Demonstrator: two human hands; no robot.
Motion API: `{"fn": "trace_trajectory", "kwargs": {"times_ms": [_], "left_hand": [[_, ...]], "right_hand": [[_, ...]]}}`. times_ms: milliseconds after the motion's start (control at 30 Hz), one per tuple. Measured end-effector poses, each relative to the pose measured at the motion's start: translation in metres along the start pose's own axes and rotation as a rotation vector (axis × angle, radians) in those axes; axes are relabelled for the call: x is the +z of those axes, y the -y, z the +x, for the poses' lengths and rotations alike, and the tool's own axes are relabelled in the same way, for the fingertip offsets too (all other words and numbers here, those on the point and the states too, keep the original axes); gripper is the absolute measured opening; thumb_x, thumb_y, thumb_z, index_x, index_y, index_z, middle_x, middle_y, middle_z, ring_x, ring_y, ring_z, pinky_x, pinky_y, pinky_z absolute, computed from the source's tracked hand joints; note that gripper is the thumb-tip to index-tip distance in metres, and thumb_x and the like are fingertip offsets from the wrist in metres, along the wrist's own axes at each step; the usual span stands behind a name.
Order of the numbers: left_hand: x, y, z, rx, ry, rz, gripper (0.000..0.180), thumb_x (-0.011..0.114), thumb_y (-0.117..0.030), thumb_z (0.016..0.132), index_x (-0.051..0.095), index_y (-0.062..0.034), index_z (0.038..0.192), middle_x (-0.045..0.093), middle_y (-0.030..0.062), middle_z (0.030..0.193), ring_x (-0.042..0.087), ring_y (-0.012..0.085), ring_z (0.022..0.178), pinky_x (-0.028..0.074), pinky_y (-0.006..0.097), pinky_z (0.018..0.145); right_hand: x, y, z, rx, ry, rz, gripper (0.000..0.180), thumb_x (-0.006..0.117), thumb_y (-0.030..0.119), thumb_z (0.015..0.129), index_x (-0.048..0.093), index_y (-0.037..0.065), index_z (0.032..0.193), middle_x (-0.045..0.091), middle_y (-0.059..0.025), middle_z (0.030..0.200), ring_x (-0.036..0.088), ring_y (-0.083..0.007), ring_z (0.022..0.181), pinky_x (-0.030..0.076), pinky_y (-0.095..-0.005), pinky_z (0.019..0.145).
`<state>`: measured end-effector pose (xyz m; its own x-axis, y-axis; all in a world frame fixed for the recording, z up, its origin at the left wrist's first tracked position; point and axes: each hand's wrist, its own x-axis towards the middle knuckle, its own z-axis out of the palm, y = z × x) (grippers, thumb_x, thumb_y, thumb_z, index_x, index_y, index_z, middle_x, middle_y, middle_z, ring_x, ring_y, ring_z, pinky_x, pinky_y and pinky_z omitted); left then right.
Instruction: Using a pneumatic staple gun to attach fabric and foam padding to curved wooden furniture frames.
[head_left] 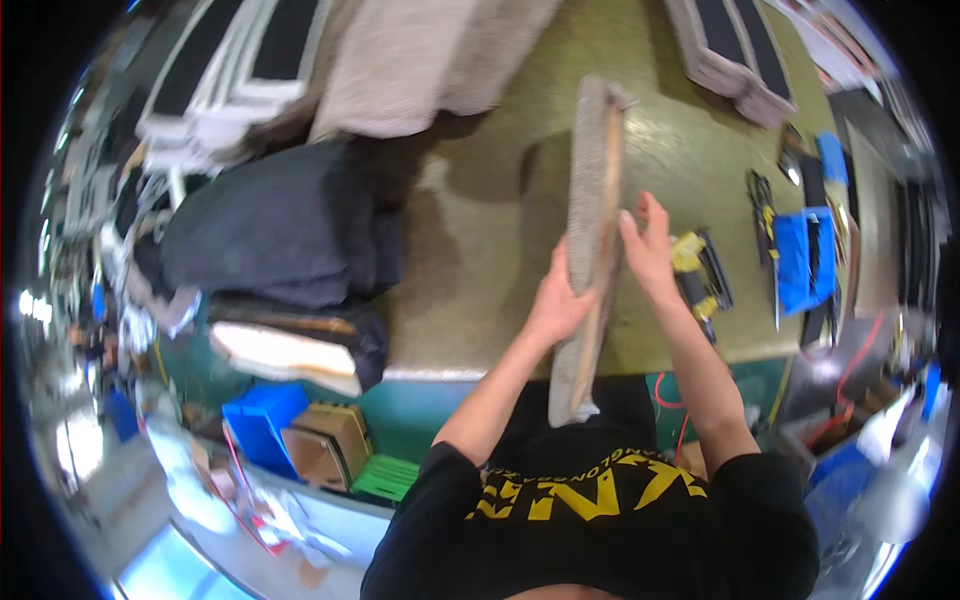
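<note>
A long, narrow padded piece (590, 220), covered in grey-beige fabric with a tan strip running down its right side, points away from the person, its far end above the desk (480, 270) and its near end past the desk's front edge, before the person's black shirt (600, 500). The person's left hand (562, 298) is clamped around the middle of the piece from the left. The right hand (650, 255) is held up just beside its right side, thumb and fingers apart; from where I stand I cannot tell whether the thumb touches it. Right of that hand, a yellow and black power tool (715, 275) lies on the olive desk, and farther right sits a blue pouch (806, 262). To the left is a heap of dark cloth (270, 230), with a white padded piece (285, 355) at its near side. Across the far side lie large grey-beige padded pieces (400, 65), with black-faced panels (285, 40) stacked to their left and another stack of panels (725, 45) at far right. Below the desk, at left, are a blue bin (265, 425), a cardboard box (325, 450) and a green crate (387, 480).
</note>
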<state>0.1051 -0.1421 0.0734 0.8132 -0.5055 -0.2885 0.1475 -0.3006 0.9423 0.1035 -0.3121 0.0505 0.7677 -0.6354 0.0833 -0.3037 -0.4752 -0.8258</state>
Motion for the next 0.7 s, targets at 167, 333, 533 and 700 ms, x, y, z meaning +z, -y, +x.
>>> {"fn": "trace_trajectory", "kwargs": {"times_ms": [167, 333, 533, 700], "left_hand": [[0.032, 0.030, -0.002, -0.094, 0.105, 0.081, 0.098, 0.064, -0.011, 0.087, -0.002, -0.0068, 0.158, 0.046, 0.0285, 0.145, 0.051, 0.0420, 0.131, 0.043, 0.045, 0.108], [0.035, 0.024, -0.001, -0.076, 0.116, 0.155, 0.097, 0.061, -0.013, 0.089, -0.007, -0.0065, 0.158, 0.045, 0.0293, 0.145, 0.049, 0.0443, 0.132, 0.042, 0.046, 0.108], [0.036, 0.019, 0.001, -0.130, 0.152, 0.147, 0.096, 0.063, -0.011, 0.090, -0.005, 0.0006, 0.157, 0.035, 0.0282, 0.152, 0.045, 0.0365, 0.137, 0.039, 0.042, 0.110], [0.042, 0.030, 0.000, -0.056, 0.177, 0.015, 0.094, 0.062, -0.017, 0.094, -0.005, 0.0005, 0.157, 0.026, 0.0255, 0.158, 0.035, 0.0327, 0.144, 0.032, 0.041, 0.116]], "right_hand": [[0.007, -0.030, -0.003, 0.455, 0.269, 0.472, 0.031, 0.058, 0.025, 0.101, 0.057, 0.003, 0.122, 0.060, -0.0045, 0.101, 0.057, -0.0152, 0.094, 0.049, -0.0312, 0.083], [0.007, -0.023, 0.008, 0.641, 0.389, 0.667, 0.013, 0.058, 0.019, 0.101, 0.055, 0.007, 0.105, 0.054, -0.0002, 0.090, 0.051, -0.0101, 0.080, 0.044, -0.0276, 0.068], [-0.005, -0.018, 0.026, 0.815, 0.446, 0.655, 0.014, 0.059, 0.022, 0.100, 0.055, 0.008, 0.102, 0.056, 0.0005, 0.092, 0.052, -0.0109, 0.079, 0.044, -0.0303, 0.066], [0.013, -0.018, 0.045, 0.521, 0.161, 0.466, 0.028, 0.057, 0.026, 0.100, 0.059, -0.002, 0.098, 0.064, -0.0148, 0.083, 0.061, -0.0258, 0.071, 0.049, -0.0397, 0.068]]}}
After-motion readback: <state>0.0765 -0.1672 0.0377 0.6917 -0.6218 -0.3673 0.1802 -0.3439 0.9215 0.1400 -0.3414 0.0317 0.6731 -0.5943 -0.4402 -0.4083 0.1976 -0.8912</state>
